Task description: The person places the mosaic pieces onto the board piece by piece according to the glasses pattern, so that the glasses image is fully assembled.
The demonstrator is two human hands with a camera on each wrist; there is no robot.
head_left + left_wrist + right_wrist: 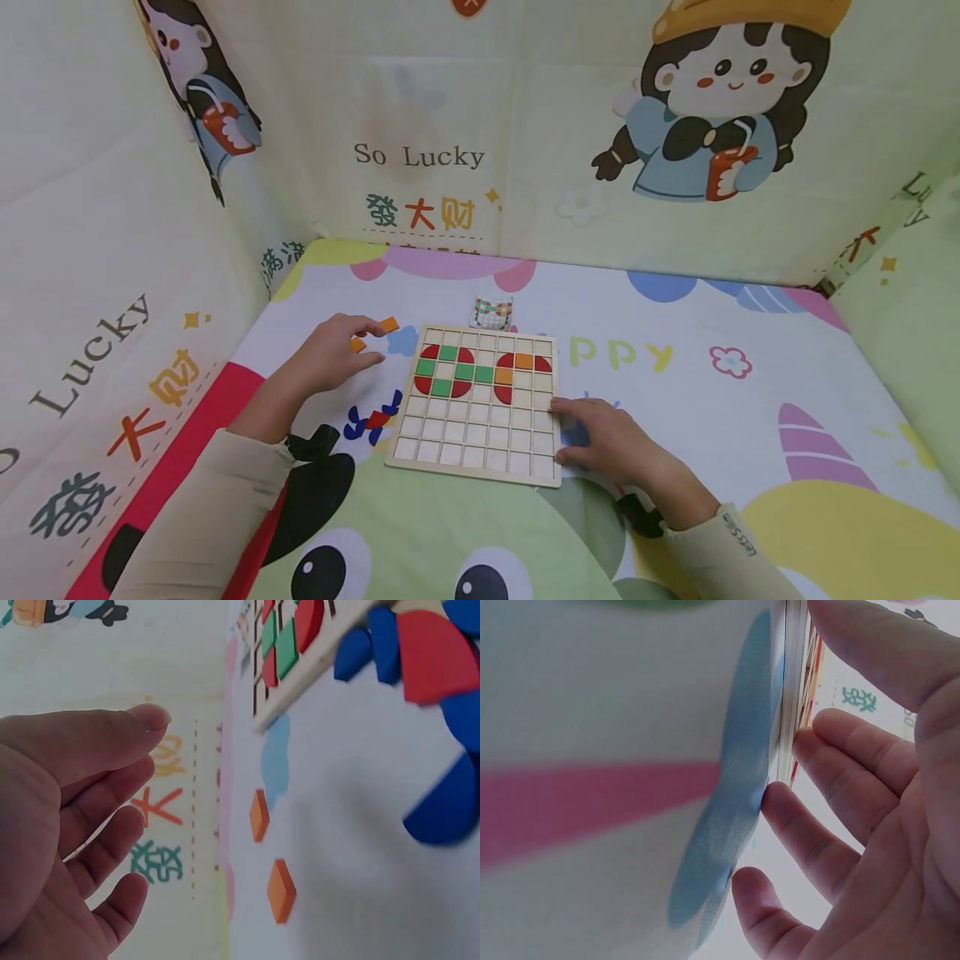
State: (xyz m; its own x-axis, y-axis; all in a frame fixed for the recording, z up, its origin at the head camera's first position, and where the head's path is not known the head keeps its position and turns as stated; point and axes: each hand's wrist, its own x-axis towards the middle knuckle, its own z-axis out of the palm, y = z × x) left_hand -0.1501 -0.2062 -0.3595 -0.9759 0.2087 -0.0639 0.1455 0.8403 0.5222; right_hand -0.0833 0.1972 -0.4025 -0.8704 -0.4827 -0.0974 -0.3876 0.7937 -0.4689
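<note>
My left hand point(333, 354) hovers left of the wooden grid board point(468, 435), its fingers loosely bent with nothing between them. Close by its fingertips in the head view lie two loose orange square tiles point(282, 891). My right hand point(611, 437) rests with its fingertips against the board's right edge point(789, 697), fingers spread and relaxed. Red quarter-round pieces point(431, 352), green squares point(441, 387) and orange squares point(524, 361) fill part of the board's upper rows in two ring-like shapes, joined by a green square. The lower rows show bare cells.
Several blue curved pieces point(352, 431) and a red piece point(378, 419) lie left of the board. A small pattern card point(492, 312) sits behind it. Printed cloth walls point(525, 183) enclose the table point(675, 333) at the back and both sides.
</note>
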